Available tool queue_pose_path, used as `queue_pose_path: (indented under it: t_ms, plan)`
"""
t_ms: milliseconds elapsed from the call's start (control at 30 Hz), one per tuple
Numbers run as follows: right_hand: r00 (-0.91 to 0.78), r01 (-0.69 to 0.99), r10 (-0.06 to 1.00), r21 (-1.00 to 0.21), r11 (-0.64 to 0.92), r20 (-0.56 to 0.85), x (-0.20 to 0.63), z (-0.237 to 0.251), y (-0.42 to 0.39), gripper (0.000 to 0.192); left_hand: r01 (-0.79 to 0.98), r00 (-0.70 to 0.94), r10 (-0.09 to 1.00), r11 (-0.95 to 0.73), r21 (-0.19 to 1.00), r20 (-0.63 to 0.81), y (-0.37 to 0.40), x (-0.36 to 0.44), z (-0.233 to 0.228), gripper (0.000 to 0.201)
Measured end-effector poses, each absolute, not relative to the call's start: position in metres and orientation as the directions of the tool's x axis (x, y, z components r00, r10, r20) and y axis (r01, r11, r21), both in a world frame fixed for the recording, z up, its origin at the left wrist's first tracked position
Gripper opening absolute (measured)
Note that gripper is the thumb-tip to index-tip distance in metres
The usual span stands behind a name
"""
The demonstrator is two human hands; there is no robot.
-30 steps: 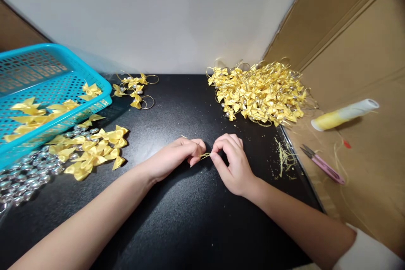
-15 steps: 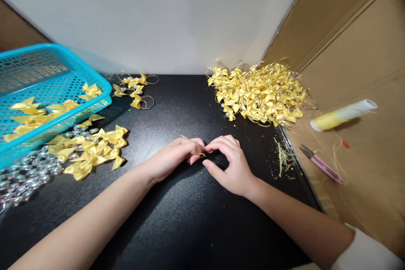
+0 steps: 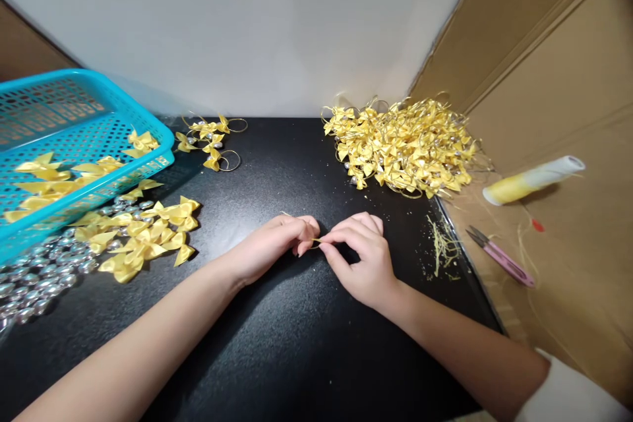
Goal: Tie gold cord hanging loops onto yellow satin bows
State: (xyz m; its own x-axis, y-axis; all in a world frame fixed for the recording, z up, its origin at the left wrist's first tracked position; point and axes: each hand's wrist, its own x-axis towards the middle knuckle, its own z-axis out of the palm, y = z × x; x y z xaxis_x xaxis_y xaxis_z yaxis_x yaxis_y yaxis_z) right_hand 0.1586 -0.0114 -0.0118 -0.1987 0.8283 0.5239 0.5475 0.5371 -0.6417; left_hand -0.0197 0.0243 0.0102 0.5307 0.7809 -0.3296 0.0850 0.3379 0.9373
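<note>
Left hand (image 3: pixel 270 247) and right hand (image 3: pixel 363 257) meet mid-tabletop (image 3: pixel 297 356) — each grip pinching one gold thread (image 3: pixel 315 241) between fingertips (piece mostly hidden). Loose yellow bows (image 3: pixel 143 237) lie left — finished pile (image 3: pixel 405 145) far right.

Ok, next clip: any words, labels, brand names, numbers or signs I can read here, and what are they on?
None can be read.
The blue basket, thread spool, pink snips and cardboard show no print.
The left hand and right hand pinch a thin gold cord, which bears no marking.
</note>
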Motion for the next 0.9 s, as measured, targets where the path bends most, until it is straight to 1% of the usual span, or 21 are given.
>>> queue_pose_path:
  t_ms: [267,400,533,667,767,900]
  plan:
    - [-0.214,0.546,0.822,-0.633,0.548,0.527,0.1621,-0.0088,-0.0129,0.008,0.098,0.504,0.793,0.342,0.935,-0.343,0.0239,-0.0196,0.0118,0.027]
    - [-0.200,0.537,0.817,-0.637,0.553,0.540,0.1627,-0.0090,-0.0130,0.004,0.092,0.499,0.790,0.361,0.928,-0.357,0.0238,-0.0192,0.0122,0.027]
    - [-0.200,0.550,0.816,-0.627,0.551,0.542,0.1610,-0.0127,-0.0120,0.009,0.092,0.494,0.790,0.368,0.925,-0.363,0.0240,-0.0188,0.0126,0.026]
    - [-0.197,0.581,0.817,-0.607,0.542,0.542,0.1584,-0.0154,-0.0108,0.005,0.104,0.509,0.785,0.351,0.931,-0.353,0.0239,-0.0184,0.0115,0.027]
    - [-0.196,0.592,0.817,-0.599,0.540,0.543,0.1585,-0.0143,-0.0107,0.010,0.115,0.518,0.784,0.333,0.936,-0.342,0.0240,-0.0182,0.0110,0.027]
    - [-0.183,0.589,0.818,-0.605,0.536,0.546,0.1623,-0.0118,-0.0106,0.010,0.147,0.507,0.788,0.320,0.936,-0.349,0.0250,-0.0193,0.0100,0.025]
